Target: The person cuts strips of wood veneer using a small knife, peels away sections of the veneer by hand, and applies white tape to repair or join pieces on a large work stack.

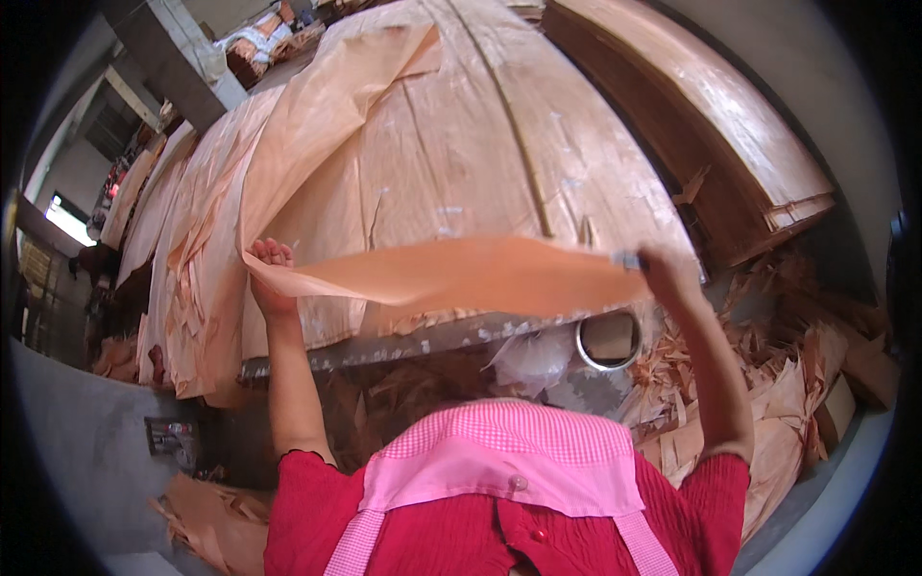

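Across the near edge of the wide stack (451, 163), a thin orange strip (480, 278) of wood-like sheet spans from hand to hand. At its left end the left hand (273, 264) has the strip against its palm, fingers loosely bent; I cannot tell whether it pinches or merely supports. A long folded sheet (307, 134) rises from just beside those fingers, so I judge that a careless tug could split it. Mid-span, uneven pull could tear the thin material. At the right end, the right hand (663, 274) looks clenched around a small grey-blue object (626, 259), too blurred for me to identify; if it is sharp, a slip could nick strip or skin.

Around this, I see ragged sheet edges (202, 307) drooping at the left, close enough to snag the left forearm. Below the strip sit a plastic bag (533, 360) and a round metal-rimmed container (581, 353), where a sagging end might catch. Further right, loose scraps (783, 384) crowd the right forearm, and a second stack (711, 96) limits reach beyond.
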Demonstrator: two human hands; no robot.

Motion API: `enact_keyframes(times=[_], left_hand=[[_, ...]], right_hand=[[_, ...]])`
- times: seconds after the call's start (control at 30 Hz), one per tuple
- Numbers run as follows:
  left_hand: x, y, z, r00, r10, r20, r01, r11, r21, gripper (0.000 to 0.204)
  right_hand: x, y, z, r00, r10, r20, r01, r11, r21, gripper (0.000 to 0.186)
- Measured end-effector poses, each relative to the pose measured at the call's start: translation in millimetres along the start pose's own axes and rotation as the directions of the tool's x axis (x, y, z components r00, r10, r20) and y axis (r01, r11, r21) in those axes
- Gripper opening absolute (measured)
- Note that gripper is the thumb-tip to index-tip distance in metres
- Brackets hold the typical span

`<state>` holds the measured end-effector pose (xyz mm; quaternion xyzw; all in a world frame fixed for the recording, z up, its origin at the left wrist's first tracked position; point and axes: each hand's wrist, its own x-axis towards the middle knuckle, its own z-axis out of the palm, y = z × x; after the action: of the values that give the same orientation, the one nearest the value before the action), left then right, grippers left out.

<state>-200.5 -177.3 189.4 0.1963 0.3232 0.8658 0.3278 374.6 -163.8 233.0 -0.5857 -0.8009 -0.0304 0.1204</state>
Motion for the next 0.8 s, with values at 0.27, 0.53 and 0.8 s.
enact_keyframes(times=[0.27, 0.53, 0.8], left_hand=[[-145, -13, -67, 0.761, -0.648, 0.004, 0.205, 0.246, 0.947, 0.013], [-67, -79, -81, 0.326, -0.564, 0.759, -0.945, -0.160, 0.287, 0.028], [-49, -133, -100, 0.599, -0.291, 0.746, -0.752, 0.116, 0.649, 0.014]], right_hand=[[83, 26, 90, 0.919, -0.011, -0.393, -0.071, 0.979, -0.194, 0.028], [48, -159, 147, 0.850, 0.500, -0.164, -0.425, 0.836, 0.347, 0.022], [8, -376, 252, 0.861, 0.183, 0.475, -0.509, 0.271, 0.817, 0.028]])
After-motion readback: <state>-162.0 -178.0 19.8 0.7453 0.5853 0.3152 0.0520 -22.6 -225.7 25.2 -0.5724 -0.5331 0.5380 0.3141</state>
